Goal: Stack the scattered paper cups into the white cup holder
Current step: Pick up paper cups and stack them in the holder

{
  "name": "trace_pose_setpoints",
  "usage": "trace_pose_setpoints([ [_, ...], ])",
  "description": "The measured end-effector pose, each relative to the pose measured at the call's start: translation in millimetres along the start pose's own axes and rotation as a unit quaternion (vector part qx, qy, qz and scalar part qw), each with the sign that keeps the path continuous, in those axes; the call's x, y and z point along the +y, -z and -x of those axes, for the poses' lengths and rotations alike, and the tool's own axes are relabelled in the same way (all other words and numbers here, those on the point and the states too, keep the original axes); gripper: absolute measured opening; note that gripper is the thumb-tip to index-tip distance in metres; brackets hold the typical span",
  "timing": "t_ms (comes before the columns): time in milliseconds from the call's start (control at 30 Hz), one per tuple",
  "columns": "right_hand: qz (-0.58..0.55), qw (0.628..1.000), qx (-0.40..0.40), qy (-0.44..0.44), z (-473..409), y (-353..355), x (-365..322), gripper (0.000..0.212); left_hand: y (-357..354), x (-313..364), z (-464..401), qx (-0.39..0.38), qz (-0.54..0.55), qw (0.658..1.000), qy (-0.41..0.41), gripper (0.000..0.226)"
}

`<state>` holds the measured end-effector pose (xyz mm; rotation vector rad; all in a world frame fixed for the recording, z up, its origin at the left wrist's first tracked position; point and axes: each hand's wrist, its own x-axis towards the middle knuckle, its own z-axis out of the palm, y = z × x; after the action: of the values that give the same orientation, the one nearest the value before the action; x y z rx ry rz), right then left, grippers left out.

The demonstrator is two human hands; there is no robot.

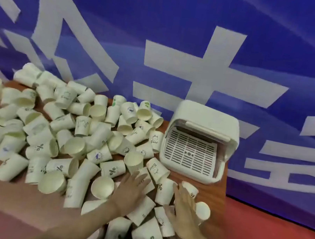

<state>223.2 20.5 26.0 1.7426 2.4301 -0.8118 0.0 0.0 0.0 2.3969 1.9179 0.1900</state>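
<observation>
- My left hand (131, 193) and right hand (185, 207) lie flat, fingers spread, grasping nothing, over cups at lower centre.
- Scattered paper cups (65, 130) cover the wooden table (18, 196) across the frame's left and centre.
- The white cup holder (200, 140) sits centre right, before the blue banner (187, 21).

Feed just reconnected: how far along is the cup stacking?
Nothing looks done: the white cup holder shows only its bare slotted tray, no cups inside. In hand: nothing gripped; the left hand and right hand are open, spread over the nearest paper cups. Left: practically everything, as the scattered pile covers the wooden table.
</observation>
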Motion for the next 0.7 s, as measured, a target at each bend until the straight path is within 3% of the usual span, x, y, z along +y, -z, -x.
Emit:
trace_pose_setpoints([
  [100, 0.041, 0.999, -0.005, 0.02, -11, -3, -3, 0.059, 2, 3, -10, -0.024, 0.011, 0.997, -0.072, 0.051],
  [300, 0.083, 0.995, -0.031, 0.054, -16, -4, -6, 0.033, 3, 5, -16, -0.103, 0.015, 0.989, -0.108, 0.033],
  [467, 0.125, 0.989, -0.04, 0.072, -22, -5, -3, 0.026, 3, 9, -20, -0.139, 0.042, 0.984, -0.101, 0.02],
  [700, 0.077, 0.994, -0.063, 0.045, -26, 0, -1, 0.026, -3, 12, -20, -0.155, 0.112, 0.98, -0.056, 0.026],
])
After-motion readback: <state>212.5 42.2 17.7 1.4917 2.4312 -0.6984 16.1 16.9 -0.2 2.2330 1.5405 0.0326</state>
